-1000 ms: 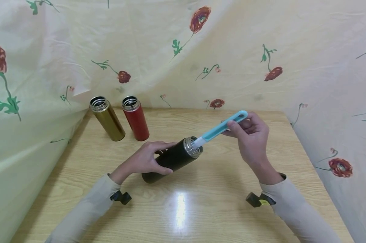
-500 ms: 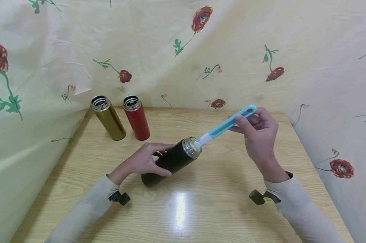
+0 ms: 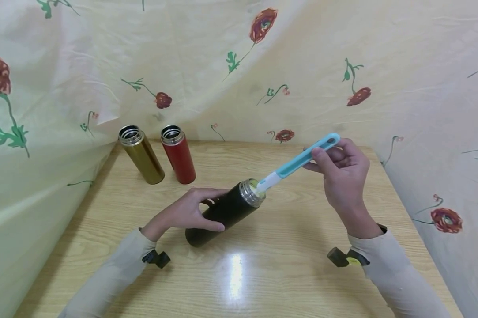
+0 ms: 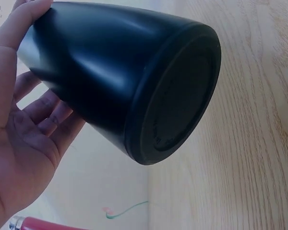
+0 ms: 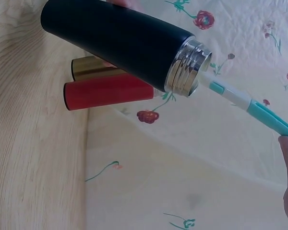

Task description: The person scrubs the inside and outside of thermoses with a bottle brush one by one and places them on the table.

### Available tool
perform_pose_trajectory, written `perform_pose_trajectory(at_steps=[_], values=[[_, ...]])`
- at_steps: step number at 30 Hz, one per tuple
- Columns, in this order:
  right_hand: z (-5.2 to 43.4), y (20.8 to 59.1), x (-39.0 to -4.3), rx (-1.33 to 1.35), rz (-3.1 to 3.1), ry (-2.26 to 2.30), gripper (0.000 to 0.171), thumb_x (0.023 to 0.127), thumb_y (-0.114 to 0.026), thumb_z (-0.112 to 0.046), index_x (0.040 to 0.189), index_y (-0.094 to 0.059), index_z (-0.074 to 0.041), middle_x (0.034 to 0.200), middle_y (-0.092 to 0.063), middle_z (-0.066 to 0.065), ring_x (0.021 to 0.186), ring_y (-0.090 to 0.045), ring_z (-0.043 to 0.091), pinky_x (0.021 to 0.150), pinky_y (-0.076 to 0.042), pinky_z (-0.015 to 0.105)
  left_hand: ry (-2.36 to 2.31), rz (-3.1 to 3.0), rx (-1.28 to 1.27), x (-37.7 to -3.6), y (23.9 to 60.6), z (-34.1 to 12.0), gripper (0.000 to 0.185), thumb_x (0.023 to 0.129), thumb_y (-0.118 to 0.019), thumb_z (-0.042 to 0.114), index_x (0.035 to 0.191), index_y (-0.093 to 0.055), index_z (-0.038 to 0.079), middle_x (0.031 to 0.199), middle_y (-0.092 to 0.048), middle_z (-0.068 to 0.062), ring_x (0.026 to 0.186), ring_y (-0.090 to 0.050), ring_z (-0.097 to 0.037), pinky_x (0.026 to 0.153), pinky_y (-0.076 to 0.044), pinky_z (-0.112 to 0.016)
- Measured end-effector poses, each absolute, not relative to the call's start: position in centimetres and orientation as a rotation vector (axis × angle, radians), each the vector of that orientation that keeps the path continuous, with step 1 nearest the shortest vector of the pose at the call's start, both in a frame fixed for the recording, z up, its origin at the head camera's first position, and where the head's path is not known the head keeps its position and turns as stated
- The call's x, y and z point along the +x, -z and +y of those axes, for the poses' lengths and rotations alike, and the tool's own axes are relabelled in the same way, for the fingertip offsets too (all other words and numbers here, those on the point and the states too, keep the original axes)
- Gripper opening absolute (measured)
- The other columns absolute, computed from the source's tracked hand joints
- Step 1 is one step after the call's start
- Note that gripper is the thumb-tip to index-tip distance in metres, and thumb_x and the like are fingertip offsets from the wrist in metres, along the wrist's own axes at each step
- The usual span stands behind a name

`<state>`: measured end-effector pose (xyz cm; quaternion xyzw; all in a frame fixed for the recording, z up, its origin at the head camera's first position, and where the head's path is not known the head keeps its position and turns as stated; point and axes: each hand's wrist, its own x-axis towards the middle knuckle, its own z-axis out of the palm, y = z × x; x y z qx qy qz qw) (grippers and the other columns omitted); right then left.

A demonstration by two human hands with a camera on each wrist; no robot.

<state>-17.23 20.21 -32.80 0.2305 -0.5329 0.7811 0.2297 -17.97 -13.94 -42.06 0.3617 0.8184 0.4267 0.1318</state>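
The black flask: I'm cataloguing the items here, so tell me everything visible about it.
The black cylindrical flask looks like matte-coated metal, with a bare, ridged steel neck and no lid. Its flat round base has a raised rim. It is tilted, mouth up and to the right, lower end at the wooden table. The left hand grips its body. The white end of a turquoise-handled brush, held by the right hand, enters its mouth.

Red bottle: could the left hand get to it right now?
Probably not straight away. The left hand is wrapped round the tilted black bottle, so it is busy. The way itself looks free: only bare table lies between it and the red bottle, which stands beside the gold bottle.
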Motion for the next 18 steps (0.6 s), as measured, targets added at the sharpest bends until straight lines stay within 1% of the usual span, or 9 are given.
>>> perform_pose_trajectory(at_steps=[6,13,18], values=[[20.21,32.67,-17.23,0.623,-1.461,-2.136,0.016,0.089,-0.062,0.02,0.105,-0.062,0.02,0.088,-0.075,0.02,0.079,-0.077,0.026,0.067,-0.062,0.039,-1.245,2.357,1.066,-17.82,41.97,-13.89,0.081,0.081,-0.086,0.037,0.151,-0.05,0.014,0.141,-0.061,0.002,0.12,-0.06,-0.016,0.099,-0.055,-0.039],[20.12,32.6,-17.13,0.612,-1.459,-2.13,0.016,0.089,-0.062,0.02,0.105,-0.062,0.019,0.087,-0.075,0.02,0.079,-0.077,0.026,0.066,-0.062,0.037,-1.235,2.34,1.067,-17.71,42.04,-13.82,0.082,0.081,-0.086,0.035,0.15,-0.05,0.012,0.141,-0.06,0.001,0.12,-0.059,-0.018,0.1,-0.054,-0.038],[19.98,32.56,-17.08,0.615,-1.436,-2.152,0.015,0.088,-0.062,0.021,0.104,-0.062,0.019,0.086,-0.075,0.02,0.079,-0.077,0.026,0.066,-0.062,0.037,-1.226,2.325,1.07,-17.69,42.12,-13.82,0.084,0.08,-0.086,0.037,0.15,-0.049,0.01,0.141,-0.06,-0.002,0.121,-0.059,-0.021,0.1,-0.054,-0.041]])
